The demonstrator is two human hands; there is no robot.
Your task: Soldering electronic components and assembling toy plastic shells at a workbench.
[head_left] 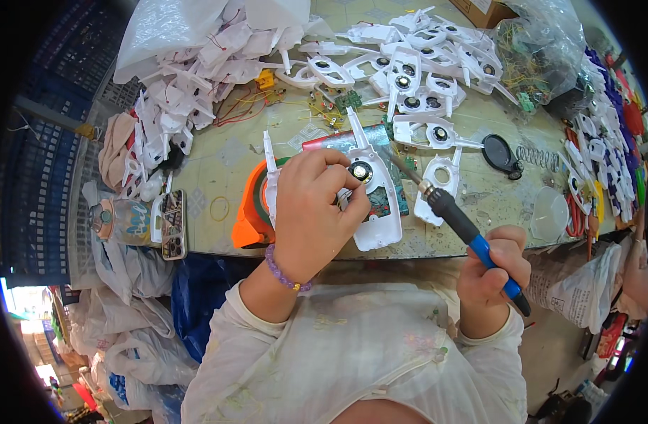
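My right hand (492,274) is wrapped round the blue and black handle of a soldering iron (452,215), whose tip points up and left toward a white plastic housing (380,232). A small round black speaker (360,170) with a bright centre sits in that housing. Over the housing's left side, my left hand (315,212) has thumb and fingers pinched together beside the speaker; what they hold, if anything, is too small to make out. Under the housing lies a dark flat pad (392,152) with a red edge. Left of my hand, another white part (270,166) rests against an orange object (247,219).
White housings with speakers (403,81) are heaped at the back, with white parts with red wires (186,88) at back left. Also there: green circuit boards (348,99), a black round lid (499,153), a metal spring (538,157), a phone (173,225) and a jar (129,220).
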